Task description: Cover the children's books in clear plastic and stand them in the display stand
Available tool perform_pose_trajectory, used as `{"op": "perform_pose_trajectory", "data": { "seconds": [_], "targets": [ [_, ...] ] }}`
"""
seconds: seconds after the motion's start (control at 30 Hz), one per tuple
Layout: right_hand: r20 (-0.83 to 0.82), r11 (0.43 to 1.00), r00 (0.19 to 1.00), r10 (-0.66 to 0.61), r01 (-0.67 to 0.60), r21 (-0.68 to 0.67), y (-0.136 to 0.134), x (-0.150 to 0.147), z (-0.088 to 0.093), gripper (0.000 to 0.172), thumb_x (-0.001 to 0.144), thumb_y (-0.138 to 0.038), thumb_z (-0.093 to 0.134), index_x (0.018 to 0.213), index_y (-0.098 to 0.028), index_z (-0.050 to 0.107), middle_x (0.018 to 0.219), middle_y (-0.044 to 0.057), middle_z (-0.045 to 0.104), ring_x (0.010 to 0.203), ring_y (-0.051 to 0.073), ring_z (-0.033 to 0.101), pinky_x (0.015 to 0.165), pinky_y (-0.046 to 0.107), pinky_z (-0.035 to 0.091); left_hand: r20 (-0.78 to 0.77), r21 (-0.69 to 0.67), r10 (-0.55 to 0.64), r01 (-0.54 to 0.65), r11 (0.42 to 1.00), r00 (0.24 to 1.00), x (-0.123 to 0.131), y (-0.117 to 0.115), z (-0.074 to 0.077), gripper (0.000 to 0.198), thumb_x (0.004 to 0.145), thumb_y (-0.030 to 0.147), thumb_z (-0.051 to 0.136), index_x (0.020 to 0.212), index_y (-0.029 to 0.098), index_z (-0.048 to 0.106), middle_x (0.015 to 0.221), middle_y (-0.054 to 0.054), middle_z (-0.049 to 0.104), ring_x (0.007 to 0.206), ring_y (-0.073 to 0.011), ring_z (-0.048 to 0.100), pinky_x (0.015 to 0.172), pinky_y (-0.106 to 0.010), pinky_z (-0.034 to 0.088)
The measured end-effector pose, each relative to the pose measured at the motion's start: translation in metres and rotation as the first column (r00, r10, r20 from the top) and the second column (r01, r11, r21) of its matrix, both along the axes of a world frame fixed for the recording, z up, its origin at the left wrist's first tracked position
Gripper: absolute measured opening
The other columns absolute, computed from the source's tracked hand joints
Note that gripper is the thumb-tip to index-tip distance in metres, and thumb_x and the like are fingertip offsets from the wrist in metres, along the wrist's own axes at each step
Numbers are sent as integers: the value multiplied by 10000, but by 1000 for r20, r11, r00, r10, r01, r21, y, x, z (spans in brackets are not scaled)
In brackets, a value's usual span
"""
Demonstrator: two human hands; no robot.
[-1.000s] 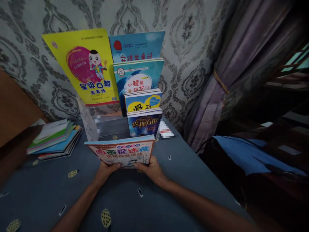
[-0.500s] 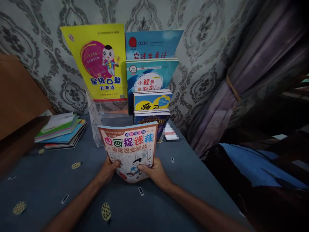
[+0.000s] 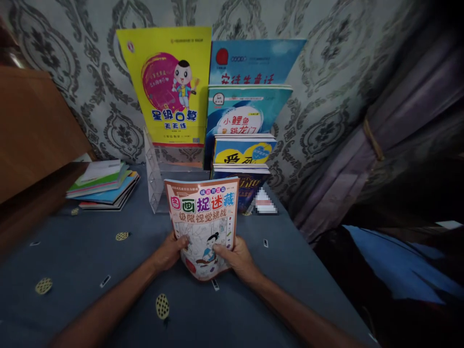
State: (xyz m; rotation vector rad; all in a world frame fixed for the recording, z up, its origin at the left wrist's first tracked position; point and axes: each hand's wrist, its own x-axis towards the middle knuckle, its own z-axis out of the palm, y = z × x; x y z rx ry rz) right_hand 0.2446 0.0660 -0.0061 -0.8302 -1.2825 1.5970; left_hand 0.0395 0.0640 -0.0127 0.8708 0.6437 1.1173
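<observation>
Both hands hold an orange-bordered picture book [image 3: 203, 212] upright over the table, its cover facing me. My left hand [image 3: 173, 249] grips the lower left edge, thumb on the cover. My right hand [image 3: 239, 255] grips the lower right edge the same way. The fingers behind the book are hidden. Just beyond it stands a clear plastic book rack [image 3: 155, 176]. In the rack, a yellow workbook [image 3: 134, 82] stands at the left. On its right side are a blue book [image 3: 261, 58], a teal book [image 3: 275, 104], a blue-and-yellow book [image 3: 223, 147] and a dark blue book [image 3: 250, 191].
A loose pile of books and booklets [image 3: 105, 181] lies on the left of the cloth-covered table [image 3: 119, 261]. Behind it leans a brown board [image 3: 39, 116]. A tied curtain [image 3: 348, 159] hangs at the right, and blue cloth [image 3: 391, 266] lies beyond the table edge.
The view has shifted, so the rack and pile appear further right. The picture book stands more upright, still held in both hands, and covers less of the rack's front.
</observation>
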Motion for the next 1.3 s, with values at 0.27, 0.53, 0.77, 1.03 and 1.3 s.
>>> {"op": "perform_pose_trajectory", "data": {
  "seconds": [0.27, 0.53, 0.77, 1.03, 1.3],
  "targets": [
    [62, 996, 994, -84, 84, 4, 2, 1, -3, 548, 653, -609, 839, 982, -173, 793, 1001, 111, 794, 898, 288, 753, 839, 436, 615, -47, 8, 40, -39, 999, 998, 1, 2, 2, 752, 595, 513, 918, 1221, 158, 698, 1149, -153, 757, 1139, -366, 683, 1062, -514, 491],
    [102, 987, 983, -154, 150, 50, 3, 2, -3, 539, 651, -626, 826, 938, -170, 805, 940, 98, 801, 845, 283, 755, 785, 417, 627, -77, -7, 79, -80, 997, 994, 3, 3, 5, 759, 562, 511, 929, 1195, 154, 709, 1140, -149, 760, 1112, -366, 694, 1042, -521, 503],
    [114, 971, 965, -234, 226, 80, 2, 2, 1, 553, 666, -640, 816, 964, -175, 805, 977, 102, 798, 911, 321, 754, 812, 451, 630, -136, 3, 119, -120, 993, 984, 7, 2, 12, 705, 577, 479, 927, 1157, 138, 716, 1143, -157, 758, 1150, -373, 674, 1052, -525, 495],
    [102, 959, 954, -282, 276, 65, 1, -1, 2, 562, 671, -652, 813, 962, -172, 797, 971, 109, 798, 918, 337, 754, 814, 482, 632, -177, 41, 157, -152, 987, 972, 11, 0, 21, 697, 620, 459, 904, 1201, 146, 682, 1213, -140, 734, 1169, -353, 667, 1038, -512, 517],
    [119, 956, 950, -290, 282, 79, 1, -1, 5, 598, 658, -684, 802, 965, -171, 800, 994, 110, 797, 942, 352, 749, 819, 488, 635, -170, 53, 154, -147, 988, 973, 11, 2, 17, 733, 632, 461, 902, 1249, 150, 656, 1227, -140, 729, 1177, -353, 663, 1056, -509, 506]
  ]
}}
